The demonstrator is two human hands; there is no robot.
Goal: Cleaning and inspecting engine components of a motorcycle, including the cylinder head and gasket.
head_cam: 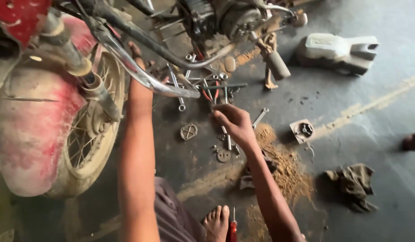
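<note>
No packages, labels, signs or screens in view

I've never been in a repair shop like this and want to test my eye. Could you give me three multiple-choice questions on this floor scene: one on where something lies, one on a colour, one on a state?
1. Where does the crumpled rag lie?
A. on the floor, right of the sawdust
B. on the wheel
C. in a hand

2. What colour is the front mudguard?
A. blue
B. faded red
C. green

3. How is the right hand?
A. flat on the floor
B. fingers curled over the small parts
C. gripping the wheel

Answers:
1 A, it lies on the dark floor beyond the sawdust.
2 B, dusty red shows.
3 B, it is curled above the metal bits.
</note>
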